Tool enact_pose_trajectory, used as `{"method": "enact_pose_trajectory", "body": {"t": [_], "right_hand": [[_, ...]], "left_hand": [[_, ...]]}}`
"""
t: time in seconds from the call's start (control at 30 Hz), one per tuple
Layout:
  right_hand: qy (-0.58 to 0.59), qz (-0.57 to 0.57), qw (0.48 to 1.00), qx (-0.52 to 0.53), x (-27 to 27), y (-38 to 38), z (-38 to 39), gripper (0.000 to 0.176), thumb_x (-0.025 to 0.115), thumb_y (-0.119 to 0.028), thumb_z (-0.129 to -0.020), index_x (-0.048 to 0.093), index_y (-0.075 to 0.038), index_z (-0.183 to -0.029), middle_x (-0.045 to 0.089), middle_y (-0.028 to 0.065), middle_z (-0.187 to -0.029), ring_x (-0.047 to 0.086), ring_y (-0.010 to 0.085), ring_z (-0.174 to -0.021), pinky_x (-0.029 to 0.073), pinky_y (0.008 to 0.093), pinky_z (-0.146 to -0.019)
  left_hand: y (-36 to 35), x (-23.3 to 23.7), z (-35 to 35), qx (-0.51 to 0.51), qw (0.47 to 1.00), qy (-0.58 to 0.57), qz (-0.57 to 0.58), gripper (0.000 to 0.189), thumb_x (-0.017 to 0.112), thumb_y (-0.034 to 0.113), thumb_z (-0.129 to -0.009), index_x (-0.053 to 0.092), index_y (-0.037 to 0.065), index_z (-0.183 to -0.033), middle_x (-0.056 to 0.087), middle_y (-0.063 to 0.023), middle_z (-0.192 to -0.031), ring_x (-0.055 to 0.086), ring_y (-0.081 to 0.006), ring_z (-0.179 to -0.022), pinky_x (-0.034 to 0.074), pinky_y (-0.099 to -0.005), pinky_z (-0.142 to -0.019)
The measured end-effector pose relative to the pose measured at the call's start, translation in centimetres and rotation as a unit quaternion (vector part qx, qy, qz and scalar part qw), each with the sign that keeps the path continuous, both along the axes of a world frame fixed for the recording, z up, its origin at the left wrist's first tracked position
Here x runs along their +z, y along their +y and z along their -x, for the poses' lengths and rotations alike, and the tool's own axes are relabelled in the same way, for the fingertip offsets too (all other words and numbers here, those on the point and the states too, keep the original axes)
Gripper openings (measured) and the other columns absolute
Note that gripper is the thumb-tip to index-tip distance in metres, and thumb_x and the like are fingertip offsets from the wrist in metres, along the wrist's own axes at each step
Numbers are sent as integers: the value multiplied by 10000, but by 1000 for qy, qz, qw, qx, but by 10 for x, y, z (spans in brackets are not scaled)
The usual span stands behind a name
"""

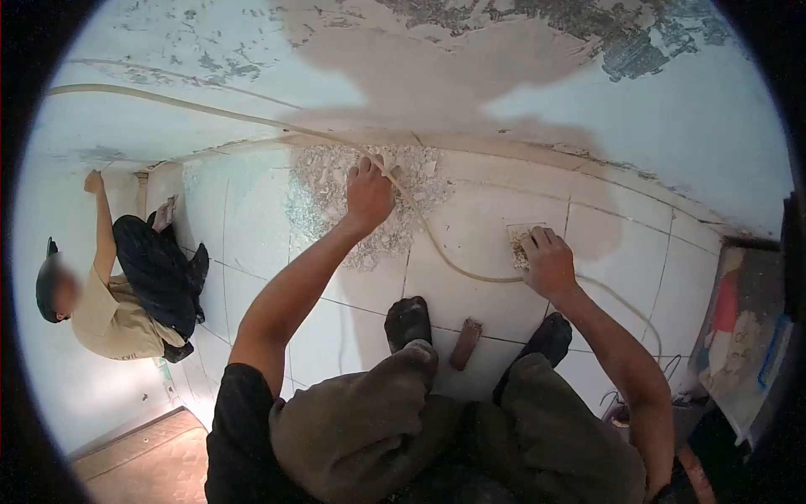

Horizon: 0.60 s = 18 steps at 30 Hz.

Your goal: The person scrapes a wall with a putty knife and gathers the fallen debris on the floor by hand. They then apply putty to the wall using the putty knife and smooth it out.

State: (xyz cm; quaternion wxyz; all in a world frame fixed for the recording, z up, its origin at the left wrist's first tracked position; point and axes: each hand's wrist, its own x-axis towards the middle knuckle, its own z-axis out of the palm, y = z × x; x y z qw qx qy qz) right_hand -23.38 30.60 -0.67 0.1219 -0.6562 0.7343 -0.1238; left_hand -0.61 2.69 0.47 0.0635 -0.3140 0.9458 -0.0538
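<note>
A pale hose [437,244] runs along the wall, past my left hand and on to the right beneath my right hand. My left hand [369,200] is closed around this hose, low over a pile of grey-white rubble [323,197] beside the wall. Further right, my right hand [550,262] has its fingers curled at a small square patch [518,238] in the tiled floor, filled with yellowish crumbs. What those fingers hold, I cannot tell. Between my feet lies a reddish-brown block [465,344] with a rough end.
Another person [126,294] in a cap crouches at the left, one hand raised to the wall. The wall [537,76] has peeling plaster. Bags [743,336] stand at the far right, and a flattened cardboard sheet [147,462] lies at lower left.
</note>
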Motion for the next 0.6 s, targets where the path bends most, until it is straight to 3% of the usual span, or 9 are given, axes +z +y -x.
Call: {"method": "enact_pose_trajectory", "body": {"t": [0.37,0.6], "right_hand": [[-14,-17,1000,-3,0,0,0,432,724,-136,-613,598,-44,-1016,546,133,-1055,542,292,-1011,475,397,-854],[-3,-12,1000,-1,-4,0,0,470,744,-152,-610,590,-45,-1040,544,128,-1091,537,289,-1028,478,395,-859]], "left_hand": [[-16,-16,7,-27,995,77,49,276,507,213,-874,636,179,-1115,511,-156,-1063,498,-347,-1017,390,-451,-804],[-2,-3,-2,15,999,28,3,264,516,215,-883,638,162,-1111,505,-165,-1099,486,-367,-1042,389,-470,-821]]}}
